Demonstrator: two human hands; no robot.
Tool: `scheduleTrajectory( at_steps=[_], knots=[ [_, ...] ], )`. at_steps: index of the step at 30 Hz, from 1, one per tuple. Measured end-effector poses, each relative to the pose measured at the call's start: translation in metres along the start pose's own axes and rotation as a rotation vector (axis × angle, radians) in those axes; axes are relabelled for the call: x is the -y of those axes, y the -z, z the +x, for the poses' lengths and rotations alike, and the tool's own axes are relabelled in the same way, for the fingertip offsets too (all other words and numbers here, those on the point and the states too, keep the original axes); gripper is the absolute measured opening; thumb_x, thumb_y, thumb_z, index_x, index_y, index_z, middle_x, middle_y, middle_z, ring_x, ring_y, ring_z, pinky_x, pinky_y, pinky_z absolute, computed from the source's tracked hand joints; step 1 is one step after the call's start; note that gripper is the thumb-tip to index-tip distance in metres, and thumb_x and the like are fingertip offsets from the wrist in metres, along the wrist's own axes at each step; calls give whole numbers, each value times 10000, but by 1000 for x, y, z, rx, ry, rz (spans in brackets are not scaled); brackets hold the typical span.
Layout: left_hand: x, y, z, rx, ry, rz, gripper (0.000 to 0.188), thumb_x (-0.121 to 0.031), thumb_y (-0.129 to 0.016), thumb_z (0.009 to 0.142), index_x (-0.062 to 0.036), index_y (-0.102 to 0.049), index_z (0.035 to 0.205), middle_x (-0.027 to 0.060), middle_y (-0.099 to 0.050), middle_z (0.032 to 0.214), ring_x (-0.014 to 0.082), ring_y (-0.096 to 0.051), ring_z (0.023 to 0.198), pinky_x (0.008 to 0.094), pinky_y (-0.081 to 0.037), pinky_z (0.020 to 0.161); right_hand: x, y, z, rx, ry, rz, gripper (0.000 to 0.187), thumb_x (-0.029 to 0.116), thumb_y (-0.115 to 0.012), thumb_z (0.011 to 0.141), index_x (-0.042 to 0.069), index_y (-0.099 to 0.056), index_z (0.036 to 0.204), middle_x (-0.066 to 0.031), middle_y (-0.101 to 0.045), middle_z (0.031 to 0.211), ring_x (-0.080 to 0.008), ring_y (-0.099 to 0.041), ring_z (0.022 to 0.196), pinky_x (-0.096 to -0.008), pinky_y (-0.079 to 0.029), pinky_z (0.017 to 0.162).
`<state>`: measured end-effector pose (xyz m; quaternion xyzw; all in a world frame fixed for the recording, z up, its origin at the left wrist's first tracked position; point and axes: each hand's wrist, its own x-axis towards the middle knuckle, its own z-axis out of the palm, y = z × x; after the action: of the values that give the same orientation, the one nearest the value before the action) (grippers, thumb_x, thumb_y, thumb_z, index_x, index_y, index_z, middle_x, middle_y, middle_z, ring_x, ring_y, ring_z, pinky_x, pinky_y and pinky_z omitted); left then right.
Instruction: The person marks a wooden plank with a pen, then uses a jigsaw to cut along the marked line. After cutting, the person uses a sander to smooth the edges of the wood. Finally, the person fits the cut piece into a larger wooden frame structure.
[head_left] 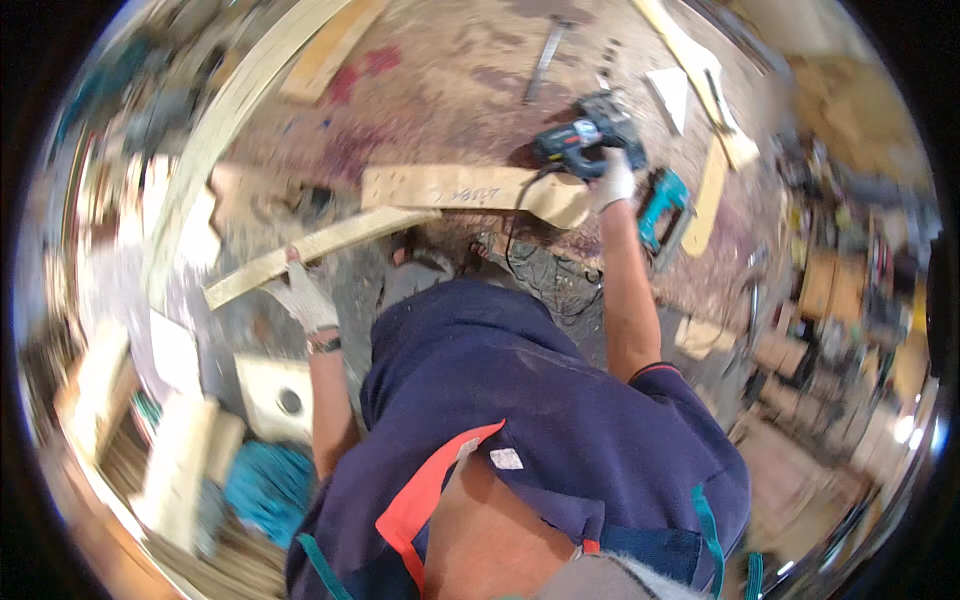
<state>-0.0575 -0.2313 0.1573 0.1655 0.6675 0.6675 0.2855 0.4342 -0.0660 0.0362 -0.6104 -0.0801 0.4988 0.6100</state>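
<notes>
My left hand (303, 299), in a white glove, grips a narrow strip of wood (325, 243) that slants up to the right. The strip's far end meets a pale shaped board (455, 188) with handwriting on it, lying along the workbench's near edge. Gloved as well, my right hand (614, 180) is closed round the handle of a black and blue corded power tool (568, 142), which looks like a jigsaw, on the bench. A dark cord (513, 222) runs from it over the board. Just right of my right wrist lies a teal tool (662, 208).
A long curved plank (225, 125) crosses the left side. On the stained workbench (460, 90) lie a metal bar (546, 62), a white triangular piece (669, 97) and wooden strips (709, 195). Blue cloth (268, 490) and boards (177, 465) are at lower left; clutter lines the right.
</notes>
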Motion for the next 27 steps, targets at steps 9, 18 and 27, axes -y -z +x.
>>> scheduleTrajectory(
  at_steps=[9,18,27],
  knots=[
    [20,-188,-44,1004,72,147,1024,-151,-792,928,-17,-69,1641,191,-421,1517,211,-557,1215,334,-551,951,-7,-39,-242,506,493,-1241,572,327,-748,812,34,-543,1258,-262,-694,1012,-438,-685,996,-497,-542,844],
    [28,-242,-126,2055,110,245,581,-110,-661,1018,-39,-374,1518,134,-605,1339,184,-609,1153,303,-486,1000,-110,94,-358,-973,-20,-515,738,425,-654,935,-50,-433,1454,-345,-683,1111,-468,-687,1047,-488,-529,895],
    [52,-221,-167,2354,265,412,519,-166,-614,1052,-16,-394,1497,171,-608,1338,248,-650,1144,389,-538,997,-362,87,-478,-1197,-548,-224,556,450,-597,893,-85,-722,979,-302,-725,890,-426,-735,981,-475,-568,830]
  ],
)
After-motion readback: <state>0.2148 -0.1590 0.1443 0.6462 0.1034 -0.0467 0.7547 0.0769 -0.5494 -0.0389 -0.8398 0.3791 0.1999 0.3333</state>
